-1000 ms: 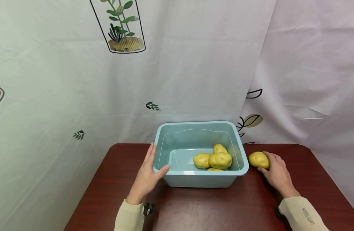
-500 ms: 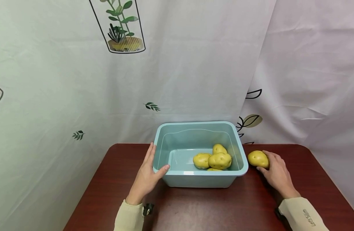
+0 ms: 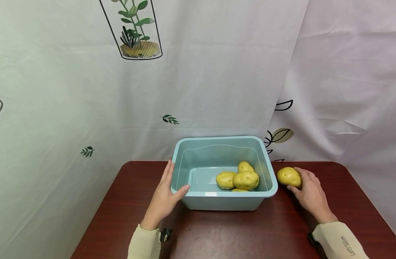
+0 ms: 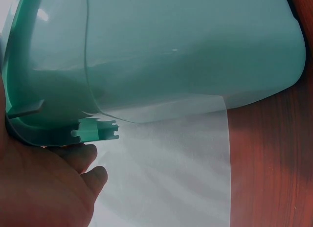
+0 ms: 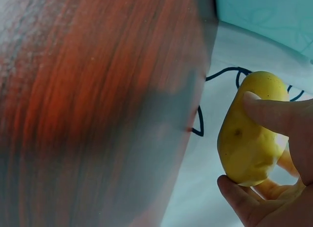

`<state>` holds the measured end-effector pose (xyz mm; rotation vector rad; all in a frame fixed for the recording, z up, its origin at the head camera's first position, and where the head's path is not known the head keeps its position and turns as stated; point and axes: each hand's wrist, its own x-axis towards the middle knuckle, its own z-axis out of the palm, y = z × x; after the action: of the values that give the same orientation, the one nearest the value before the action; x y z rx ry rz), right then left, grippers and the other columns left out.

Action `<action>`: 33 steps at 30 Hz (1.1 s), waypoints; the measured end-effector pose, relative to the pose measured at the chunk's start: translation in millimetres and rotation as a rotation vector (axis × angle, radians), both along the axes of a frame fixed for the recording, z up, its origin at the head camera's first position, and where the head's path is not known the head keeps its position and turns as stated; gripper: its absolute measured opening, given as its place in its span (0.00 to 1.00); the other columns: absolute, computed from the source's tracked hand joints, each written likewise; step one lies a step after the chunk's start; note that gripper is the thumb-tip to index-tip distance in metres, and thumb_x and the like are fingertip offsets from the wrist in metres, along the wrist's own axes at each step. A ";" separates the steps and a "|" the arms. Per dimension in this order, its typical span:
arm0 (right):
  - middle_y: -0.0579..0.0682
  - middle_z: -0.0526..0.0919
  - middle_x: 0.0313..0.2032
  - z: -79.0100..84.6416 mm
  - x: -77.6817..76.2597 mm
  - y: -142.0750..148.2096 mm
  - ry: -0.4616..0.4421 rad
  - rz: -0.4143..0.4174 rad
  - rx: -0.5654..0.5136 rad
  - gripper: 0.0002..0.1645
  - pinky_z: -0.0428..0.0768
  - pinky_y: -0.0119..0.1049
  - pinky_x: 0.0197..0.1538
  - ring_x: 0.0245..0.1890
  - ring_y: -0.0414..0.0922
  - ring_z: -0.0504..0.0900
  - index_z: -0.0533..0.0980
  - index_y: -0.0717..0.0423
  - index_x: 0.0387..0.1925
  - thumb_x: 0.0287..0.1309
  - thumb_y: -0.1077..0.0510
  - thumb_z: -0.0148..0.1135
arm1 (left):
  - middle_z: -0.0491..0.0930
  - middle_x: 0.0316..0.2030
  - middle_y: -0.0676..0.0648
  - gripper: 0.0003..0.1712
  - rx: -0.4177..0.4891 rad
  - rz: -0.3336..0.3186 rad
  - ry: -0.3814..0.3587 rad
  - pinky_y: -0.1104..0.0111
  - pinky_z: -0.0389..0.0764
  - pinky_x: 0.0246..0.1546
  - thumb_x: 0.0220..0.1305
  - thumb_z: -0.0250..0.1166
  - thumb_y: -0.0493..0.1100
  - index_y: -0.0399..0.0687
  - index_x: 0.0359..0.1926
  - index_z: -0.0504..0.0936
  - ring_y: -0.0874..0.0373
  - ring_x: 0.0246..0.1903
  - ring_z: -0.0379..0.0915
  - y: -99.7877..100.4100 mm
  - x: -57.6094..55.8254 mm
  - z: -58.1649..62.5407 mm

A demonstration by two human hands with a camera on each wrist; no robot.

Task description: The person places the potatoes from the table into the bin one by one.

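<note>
In the head view, a light blue plastic basin [image 3: 222, 203] stands on the table with several yellow potatoes [image 3: 246, 180] heaped in its right half. My left hand [image 3: 165, 198] rests at its front left corner, fingers straight along the outside of the rim and thumb over the front edge. The left wrist view shows fingertips [image 4: 80, 157] right under the rim. To the right of the basin, my right hand [image 3: 309, 194] grips another potato [image 3: 288, 177]. In the right wrist view, thumb and fingers stand on opposite sides of that potato [image 5: 252, 139], above the table.
The dark red wooden table [image 3: 230, 233] has its rounded far edge just behind the basin. Behind it hangs a pale cloth [image 3: 217, 82] printed with plants. Dark straps show at both wrists below light sleeves.
My right hand has raised the potato very slightly, keeping its grip. The left hand and the basin have stayed in place.
</note>
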<state>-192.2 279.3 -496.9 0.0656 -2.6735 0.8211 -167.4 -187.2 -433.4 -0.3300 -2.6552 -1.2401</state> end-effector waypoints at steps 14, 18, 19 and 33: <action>0.73 0.67 0.58 7.1 1.6 -2.3 0.035 0.002 -0.004 0.43 0.66 0.68 0.52 0.54 0.70 0.66 0.66 0.68 0.65 0.48 0.66 0.75 | 0.39 0.79 0.57 0.58 0.011 -0.002 0.000 0.43 0.62 0.67 0.63 0.68 0.64 0.49 0.81 0.46 0.50 0.76 0.46 -0.2 -0.2 -1.7; 0.73 0.67 0.58 8.7 1.3 -3.3 0.049 0.003 -0.001 0.43 0.66 0.68 0.51 0.54 0.70 0.67 0.66 0.68 0.65 0.48 0.66 0.75 | 0.39 0.79 0.57 0.58 0.010 -0.003 0.004 0.43 0.62 0.67 0.63 0.68 0.64 0.49 0.81 0.46 0.50 0.76 0.46 -0.2 -0.2 -1.7; 0.73 0.67 0.58 9.1 1.3 -3.4 0.052 0.003 -0.001 0.43 0.66 0.68 0.51 0.54 0.70 0.67 0.66 0.68 0.65 0.48 0.66 0.75 | 0.39 0.79 0.57 0.58 0.009 -0.003 0.006 0.43 0.62 0.67 0.63 0.68 0.64 0.48 0.81 0.46 0.49 0.76 0.46 -0.2 -0.2 -1.7; 0.73 0.67 0.59 13.7 3.9 -4.9 0.071 -0.005 -0.003 0.44 0.66 0.69 0.52 0.55 0.70 0.67 0.66 0.67 0.66 0.47 0.67 0.76 | 0.38 0.79 0.57 0.58 0.007 -0.005 0.002 0.43 0.62 0.67 0.63 0.68 0.64 0.49 0.81 0.45 0.50 0.77 0.45 -0.7 -0.1 -1.7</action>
<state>-188.3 274.4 -483.2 0.0853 -2.6048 0.8057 -167.5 -187.8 -435.1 -0.3371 -2.6493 -1.2497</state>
